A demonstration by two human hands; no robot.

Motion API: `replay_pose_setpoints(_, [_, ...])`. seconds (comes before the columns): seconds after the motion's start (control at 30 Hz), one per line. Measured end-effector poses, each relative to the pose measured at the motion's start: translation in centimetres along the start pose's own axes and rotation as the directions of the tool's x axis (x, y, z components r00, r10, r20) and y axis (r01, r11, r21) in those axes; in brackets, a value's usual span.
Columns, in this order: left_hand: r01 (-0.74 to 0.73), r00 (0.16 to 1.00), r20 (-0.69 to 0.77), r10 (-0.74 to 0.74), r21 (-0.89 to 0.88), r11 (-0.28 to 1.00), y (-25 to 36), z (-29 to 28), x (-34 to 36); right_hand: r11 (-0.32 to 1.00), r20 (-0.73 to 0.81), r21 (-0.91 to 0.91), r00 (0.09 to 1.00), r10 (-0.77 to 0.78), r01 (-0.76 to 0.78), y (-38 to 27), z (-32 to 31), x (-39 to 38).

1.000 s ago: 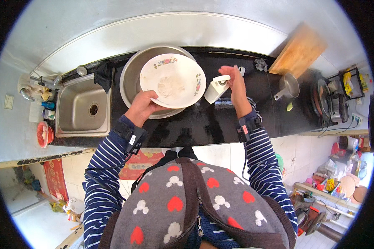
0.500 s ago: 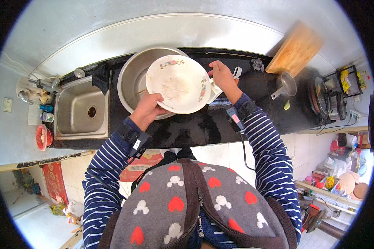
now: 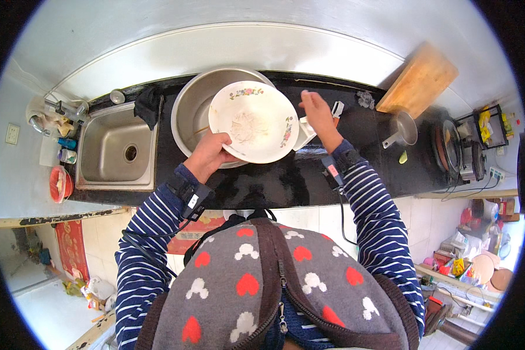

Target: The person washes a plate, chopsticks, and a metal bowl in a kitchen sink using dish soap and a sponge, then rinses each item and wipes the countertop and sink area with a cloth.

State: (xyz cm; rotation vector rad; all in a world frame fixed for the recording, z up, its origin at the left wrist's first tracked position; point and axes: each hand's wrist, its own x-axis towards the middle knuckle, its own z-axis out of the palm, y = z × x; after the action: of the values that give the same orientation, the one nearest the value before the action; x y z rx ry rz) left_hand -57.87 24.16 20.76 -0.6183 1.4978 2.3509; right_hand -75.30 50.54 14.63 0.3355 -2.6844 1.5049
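Note:
My left hand [image 3: 211, 154] grips the near-left rim of a white plate [image 3: 268, 111] with a floral border, thumb on top. The plate is held over the right part of a large steel basin [image 3: 184, 111], covering much of it. Whitish, thread-like traces [image 3: 245, 125] show in the plate's middle; I cannot tell what they are. My right hand [image 3: 324, 116] is just right of the plate, fingers stretched out and apart from its rim. A white piece [image 3: 304, 135] pokes out from beneath the plate beside my right hand, mostly hidden.
Left of the basin is a steel sink [image 3: 114, 185] with a dark cloth [image 3: 149, 109] on its edge. Rightward stand a wooden cutting board [image 3: 417, 81], a steel ladle-like scoop [image 3: 403, 128], a green scrap [image 3: 403, 157] and a lidded pan [image 3: 446, 146]. A red bowl [image 3: 69, 185] sits far left.
My right hand's fingers have come away from the plate's right side and straightened. The plate stays over the basin in my left hand. The whole view has shifted slightly.

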Motion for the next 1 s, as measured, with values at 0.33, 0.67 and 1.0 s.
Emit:
replay_pose_setpoints(0.33, [-0.047,0.995,-0.087,0.049,0.015,0.999,-1.2,-2.9,0.1,0.771,0.413,0.038,0.692,-0.592,0.636,-7.5,-1.1,-8.0])
replay_pose_setpoints(0.67, [0.077,0.993,-0.108,-0.047,0.295,0.952,3.9,-7.3,1.0,0.563,0.625,-0.123,0.505,-0.596,0.817,-3.6,8.0,-8.2])
replay_pose_setpoints(1.0, [0.01,0.986,-0.164,0.001,0.069,0.998,-2.1,-6.8,3.4,0.859,0.509,0.028,0.732,-0.453,0.512,-10.4,13.4,-10.6])
